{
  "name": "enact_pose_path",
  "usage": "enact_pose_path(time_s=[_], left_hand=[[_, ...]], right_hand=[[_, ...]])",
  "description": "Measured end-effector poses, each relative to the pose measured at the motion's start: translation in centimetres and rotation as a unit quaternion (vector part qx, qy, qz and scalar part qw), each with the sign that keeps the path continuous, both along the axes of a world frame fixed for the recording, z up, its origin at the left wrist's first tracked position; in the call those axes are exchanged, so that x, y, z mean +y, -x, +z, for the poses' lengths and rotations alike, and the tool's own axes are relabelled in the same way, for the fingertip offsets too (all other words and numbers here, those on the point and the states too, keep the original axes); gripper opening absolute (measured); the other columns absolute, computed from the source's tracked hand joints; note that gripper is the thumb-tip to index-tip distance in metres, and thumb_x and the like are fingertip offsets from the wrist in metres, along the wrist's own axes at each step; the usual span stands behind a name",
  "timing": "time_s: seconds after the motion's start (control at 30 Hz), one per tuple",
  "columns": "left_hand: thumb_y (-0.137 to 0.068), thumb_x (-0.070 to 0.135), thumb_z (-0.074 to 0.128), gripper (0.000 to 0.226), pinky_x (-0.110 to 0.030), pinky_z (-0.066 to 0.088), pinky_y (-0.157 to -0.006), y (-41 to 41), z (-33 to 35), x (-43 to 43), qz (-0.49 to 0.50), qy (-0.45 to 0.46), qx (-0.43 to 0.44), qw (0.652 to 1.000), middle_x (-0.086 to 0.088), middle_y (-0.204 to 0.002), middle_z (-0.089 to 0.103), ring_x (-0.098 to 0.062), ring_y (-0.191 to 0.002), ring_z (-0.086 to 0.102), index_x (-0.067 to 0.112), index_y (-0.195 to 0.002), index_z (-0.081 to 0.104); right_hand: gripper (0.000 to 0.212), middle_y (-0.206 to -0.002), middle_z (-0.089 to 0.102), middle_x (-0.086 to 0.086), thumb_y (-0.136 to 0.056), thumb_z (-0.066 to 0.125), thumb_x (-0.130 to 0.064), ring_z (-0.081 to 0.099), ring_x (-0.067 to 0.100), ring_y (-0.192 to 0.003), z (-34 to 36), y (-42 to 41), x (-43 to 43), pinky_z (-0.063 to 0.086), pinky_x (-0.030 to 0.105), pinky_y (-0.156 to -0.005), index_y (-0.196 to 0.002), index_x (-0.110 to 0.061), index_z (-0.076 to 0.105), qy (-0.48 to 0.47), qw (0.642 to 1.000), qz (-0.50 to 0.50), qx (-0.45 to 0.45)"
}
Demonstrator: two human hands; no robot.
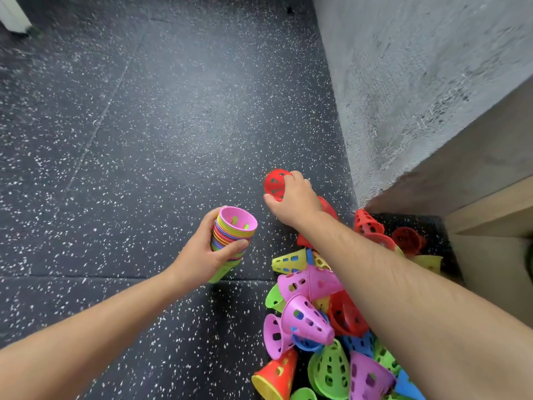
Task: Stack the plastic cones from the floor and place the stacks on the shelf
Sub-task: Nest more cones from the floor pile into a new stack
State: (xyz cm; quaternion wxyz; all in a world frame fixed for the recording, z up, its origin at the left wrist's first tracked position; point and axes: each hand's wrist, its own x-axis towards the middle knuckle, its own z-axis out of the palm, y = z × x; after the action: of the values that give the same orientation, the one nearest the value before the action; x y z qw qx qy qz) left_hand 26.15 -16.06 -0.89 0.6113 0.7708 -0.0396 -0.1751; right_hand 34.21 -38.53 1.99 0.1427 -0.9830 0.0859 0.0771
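Red cone (275, 184) pinched in right hand (294, 202), apparently airborne; left hand (202, 256) grips the cone stack (232, 236).

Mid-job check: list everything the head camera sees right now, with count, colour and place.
cone stack: one, mixed colours with pink on top, held at centre
red cone: one, red, held beyond the pile
loose cones: many, uncountable; pink, green, red, yellow and blue; heaped on the floor at lower right
floor: one, dark and speckled
wall: one, grey, upper right
wooden unit: one, beige, right edge
white object: one, top-left corner, unclear what it is
left hand: grips the cone stack
right hand: grips the red cone
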Motion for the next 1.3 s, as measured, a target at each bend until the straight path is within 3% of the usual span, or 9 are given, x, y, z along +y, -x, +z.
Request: enact_pose_path(time_s=[0.2,0.3,0.43,0.63,0.8,0.93,1.07,1.2,1.3], left_hand=[[-0.077,0.042,0.083,0.070,-0.011,0.048,-0.094,1.0,0.2,-0.5,-0.015,0.003,-0.001,1.000,0.030,-0.119,0.065,0.003,-0.111,0.065,0.047,-0.135,0.044],[-0.075,0.040,0.084,0.071,-0.011,0.047,-0.095,1.6,0.3,-0.8,-0.019,0.000,-0.001,1.000,0.028,-0.119,0.066,0.002,-0.110,0.066,0.047,-0.135,0.045],[-0.079,0.024,0.087,0.069,-0.014,0.052,-0.086,2.9,0.7,-1.2,-0.024,0.016,-0.002,1.000,0.009,-0.121,0.067,0.001,-0.101,0.068,0.040,-0.134,0.047],[-0.083,0.014,0.087,0.068,-0.015,0.055,-0.077,4.9,1.3,-1.3,-0.051,0.015,0.006,0.999,0.006,-0.121,0.067,0.003,-0.096,0.068,0.037,-0.133,0.047],[-0.084,0.014,0.085,0.074,-0.012,0.054,-0.076,5.5,1.4,-1.8,-0.066,0.007,0.000,0.998,0.005,-0.125,0.065,0.003,-0.096,0.068,0.036,-0.140,0.042],[-0.088,0.014,0.083,0.091,-0.027,0.061,-0.086,5.3,1.0,-2.1,-0.095,-0.001,-0.007,0.995,0.007,-0.126,0.063,-0.014,-0.103,0.073,0.047,-0.153,0.027],[-0.092,0.013,0.076,0.078,-0.016,0.056,-0.087,5.2,1.8,-2.6,-0.111,-0.020,-0.021,0.993,0.003,-0.128,0.063,-0.004,-0.096,0.068,0.038,-0.153,0.033],[-0.085,0.058,0.067,0.061,-0.007,0.047,-0.087,5.0,1.9,-3.2,-0.124,-0.042,-0.042,0.990,0.017,-0.129,0.058,0.005,-0.105,0.064,0.041,-0.138,0.040],[-0.090,0.049,0.073,0.046,-0.009,0.049,-0.083,4.7,1.6,-4.0,-0.105,-0.041,-0.028,0.993,0.013,-0.123,0.062,0.001,-0.101,0.065,0.046,-0.125,0.044]], right_hand=[[0.047,-0.101,0.057,-0.005,-0.076,0.078,-0.053,0.056,0.014,-0.093,3.8,3.9,0.8,0.037,0.024,-0.078,-0.100,-0.019,0.057,-0.199,0.966,-0.067,-0.148],[0.050,-0.094,0.065,-0.011,-0.078,0.078,-0.051,0.061,0.011,-0.084,5.0,6.2,1.8,0.039,0.025,-0.073,-0.108,-0.023,0.049,-0.279,0.946,-0.090,-0.139],[0.071,-0.117,0.066,-0.007,-0.079,0.073,-0.058,0.063,0.012,-0.103,5.1,9.1,2.8,0.048,0.032,-0.094,-0.136,-0.026,0.045,-0.265,0.962,-0.040,-0.052],[0.062,-0.108,0.065,-0.019,-0.072,0.067,-0.071,0.063,0.002,-0.098,4.6,12.5,3.1,0.052,0.032,-0.093,-0.122,-0.037,0.053,-0.249,0.962,0.021,0.112],[0.059,-0.108,0.066,-0.017,-0.077,0.061,-0.074,0.062,0.002,-0.097,4.5,13.8,2.5,0.052,0.030,-0.090,-0.124,-0.038,0.057,-0.250,0.963,0.033,0.100],[0.057,-0.119,0.060,-0.012,-0.087,0.065,-0.060,0.058,0.006,-0.107,4.6,14.3,1.9,0.041,0.022,-0.086,-0.136,-0.031,0.055,-0.259,0.960,0.031,0.097],[0.074,-0.133,0.053,-0.006,-0.082,0.067,-0.065,0.052,0.007,-0.120,4.0,14.2,1.3,0.040,0.025,-0.101,-0.145,-0.031,0.049,-0.263,0.959,0.027,0.105],[0.068,-0.133,0.053,-0.004,-0.086,0.061,-0.067,0.045,0.011,-0.128,3.9,14.1,0.3,0.036,0.030,-0.110,-0.143,-0.031,0.051,-0.239,0.962,0.056,0.119],[0.064,-0.135,0.056,-0.001,-0.093,0.053,-0.062,0.044,0.015,-0.131,3.3,13.3,-0.6,0.034,0.034,-0.112,-0.143,-0.022,0.051,-0.209,0.974,0.053,0.065]])
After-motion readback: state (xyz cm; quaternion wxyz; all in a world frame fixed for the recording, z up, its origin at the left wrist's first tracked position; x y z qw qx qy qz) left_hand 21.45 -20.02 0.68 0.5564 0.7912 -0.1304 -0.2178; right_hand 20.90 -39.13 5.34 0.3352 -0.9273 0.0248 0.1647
